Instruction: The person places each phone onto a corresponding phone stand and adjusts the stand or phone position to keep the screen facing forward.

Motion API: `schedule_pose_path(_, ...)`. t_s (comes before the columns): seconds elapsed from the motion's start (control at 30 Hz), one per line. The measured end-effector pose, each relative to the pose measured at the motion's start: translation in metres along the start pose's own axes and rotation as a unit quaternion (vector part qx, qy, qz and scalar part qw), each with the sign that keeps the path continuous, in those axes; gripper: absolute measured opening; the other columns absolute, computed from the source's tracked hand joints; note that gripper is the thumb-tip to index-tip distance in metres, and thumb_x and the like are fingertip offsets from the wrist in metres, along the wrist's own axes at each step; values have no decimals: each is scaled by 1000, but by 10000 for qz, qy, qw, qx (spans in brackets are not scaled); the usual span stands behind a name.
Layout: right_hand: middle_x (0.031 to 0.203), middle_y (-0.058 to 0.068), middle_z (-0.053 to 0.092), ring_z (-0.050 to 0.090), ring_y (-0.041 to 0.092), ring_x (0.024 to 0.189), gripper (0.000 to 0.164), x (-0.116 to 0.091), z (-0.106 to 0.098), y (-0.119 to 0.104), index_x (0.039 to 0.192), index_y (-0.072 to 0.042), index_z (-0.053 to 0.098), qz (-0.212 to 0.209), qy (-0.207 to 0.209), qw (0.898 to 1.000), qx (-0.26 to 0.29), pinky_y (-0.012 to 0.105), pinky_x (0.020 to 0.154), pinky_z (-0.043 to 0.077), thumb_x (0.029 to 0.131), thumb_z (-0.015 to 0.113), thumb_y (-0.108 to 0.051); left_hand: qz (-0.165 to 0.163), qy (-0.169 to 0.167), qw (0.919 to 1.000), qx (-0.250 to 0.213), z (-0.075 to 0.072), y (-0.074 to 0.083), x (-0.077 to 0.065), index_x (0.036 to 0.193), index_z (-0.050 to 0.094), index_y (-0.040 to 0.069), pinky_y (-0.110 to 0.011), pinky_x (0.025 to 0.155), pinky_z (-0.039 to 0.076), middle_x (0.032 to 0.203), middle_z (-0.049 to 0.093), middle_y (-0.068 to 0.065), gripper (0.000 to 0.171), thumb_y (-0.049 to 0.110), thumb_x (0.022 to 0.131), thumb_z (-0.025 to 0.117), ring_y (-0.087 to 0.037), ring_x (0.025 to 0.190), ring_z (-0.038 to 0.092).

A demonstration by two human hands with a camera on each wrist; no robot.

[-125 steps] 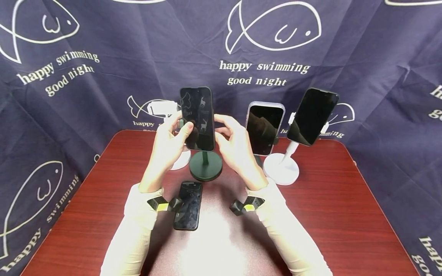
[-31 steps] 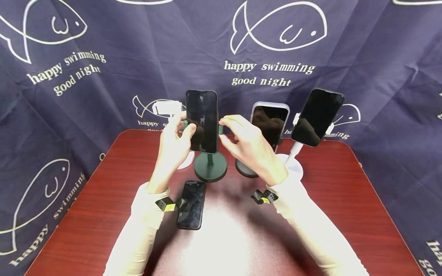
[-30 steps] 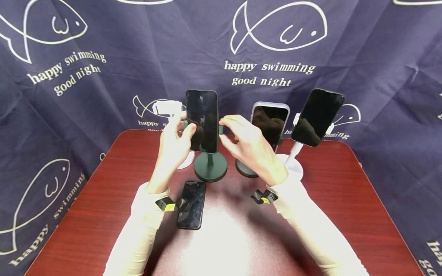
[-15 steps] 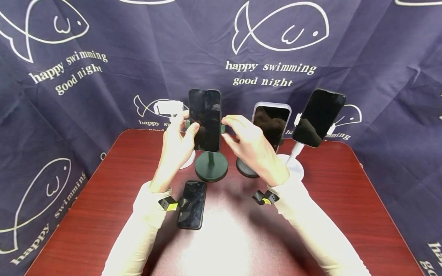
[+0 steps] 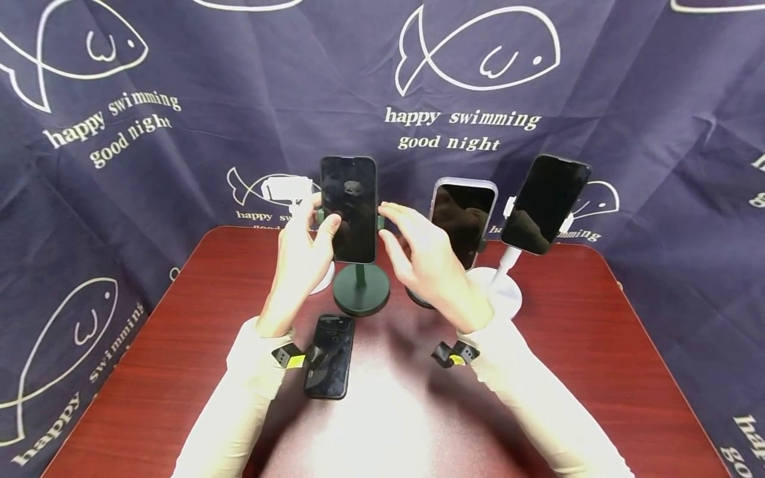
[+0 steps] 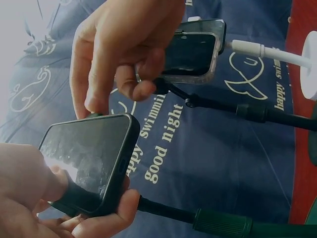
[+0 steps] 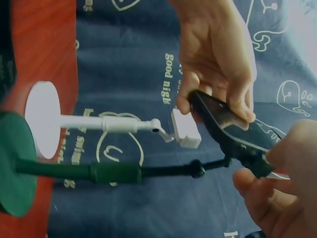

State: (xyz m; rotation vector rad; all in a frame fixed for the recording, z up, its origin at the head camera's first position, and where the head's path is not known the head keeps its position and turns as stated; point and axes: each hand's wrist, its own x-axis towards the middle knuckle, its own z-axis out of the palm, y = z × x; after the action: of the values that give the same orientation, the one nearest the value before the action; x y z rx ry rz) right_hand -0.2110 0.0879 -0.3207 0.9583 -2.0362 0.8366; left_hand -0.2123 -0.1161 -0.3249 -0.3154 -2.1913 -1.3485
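A black smartphone [image 5: 349,209] stands upright, screen forward, in the green phone stand [image 5: 361,290]. My left hand [image 5: 301,249] grips its left side, thumb on the screen and fingers behind. At the other edge my right hand [image 5: 427,255] has thumb and index finger at the stand's green side clamp [image 5: 381,219], which appears pinched between them. The right wrist view shows the green clamp [image 7: 260,166] close against the phone's edge. Part of the clamp behind the phone is hidden.
A white stand [image 5: 287,188] without a phone is behind my left hand. To the right stand a phone in a pale case [image 5: 463,219] and a tilted black phone [image 5: 545,204] on a white stand [image 5: 499,292]. Another black phone [image 5: 330,358] lies on the red table [image 5: 568,372].
My right hand has gone from the phone's right edge to the green clamp there. In the last half second its thumb and fingers have spread a little. The left hand keeps its grip.
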Motion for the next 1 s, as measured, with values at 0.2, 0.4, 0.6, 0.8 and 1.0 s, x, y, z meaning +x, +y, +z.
schedule_pose_path(0.2,119,12,66,56,7,60,49,-7,11,-6,139,-6,48,1019,-91,9937,465,31,61,52,96,61,-25,89,75,9999,9,0,1,0,127,58,11,-45,81,55,106,69,-13,35,17,94,64,-22,88,65)
schedule_pose_path(0.4,86,1,65,53,9,61,56,-13,24,-11,150,-12,33,1846,-389,9776,936,32,64,50,102,50,-34,149,113,9998,7,1,1,-1,126,59,10,-45,78,55,102,69,-13,34,17,93,65,-20,88,64)
schedule_pose_path(0.6,59,1,57,58,14,49,52,-10,32,-17,149,-21,37,2701,-200,9477,1686,33,60,50,104,39,-46,88,135,9999,-35,3,0,-2,126,59,12,-46,78,56,102,69,-13,33,17,94,64,-22,78,67)
schedule_pose_path(0.8,63,9,60,58,21,47,43,-8,37,-16,136,-22,49,3045,-22,9329,1923,37,50,48,104,36,-48,60,182,9998,52,6,-1,-5,127,58,16,-43,72,56,99,69,-10,34,25,95,63,-19,67,67)
schedule_pose_path(1.0,60,6,58,59,20,48,44,-8,39,-13,134,-22,49,3081,-37,9350,1758,36,50,48,103,37,-50,-65,222,9995,235,6,2,-6,130,56,19,-44,66,54,99,68,-9,37,33,96,61,-19,65,65)
